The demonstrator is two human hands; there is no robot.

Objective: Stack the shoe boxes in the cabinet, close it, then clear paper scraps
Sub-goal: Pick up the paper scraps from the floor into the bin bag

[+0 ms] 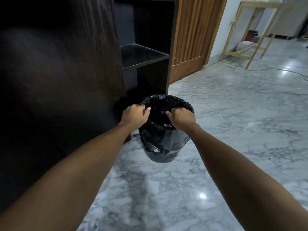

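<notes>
A small bin lined with a black plastic bag (164, 144) stands on the marble floor in front of the dark cabinet. My left hand (135, 115) grips the bag's rim on the left side. On the near right side my right hand (180, 118) grips the same rim. The inside of the bin is dark; a pale bit of paper shows just under the near rim. The dark wooden cabinet door (58, 72) fills the left of the view and looks shut. A small paper scrap (121, 175) lies on the floor near my left forearm. No shoe boxes are in view.
Beside the door, an open dark shelf unit (145, 55) stands behind the bin. A slatted wooden door (191, 39) is to its right. A wooden frame (246, 35) stands at the far right with a cable (275, 69) on the floor.
</notes>
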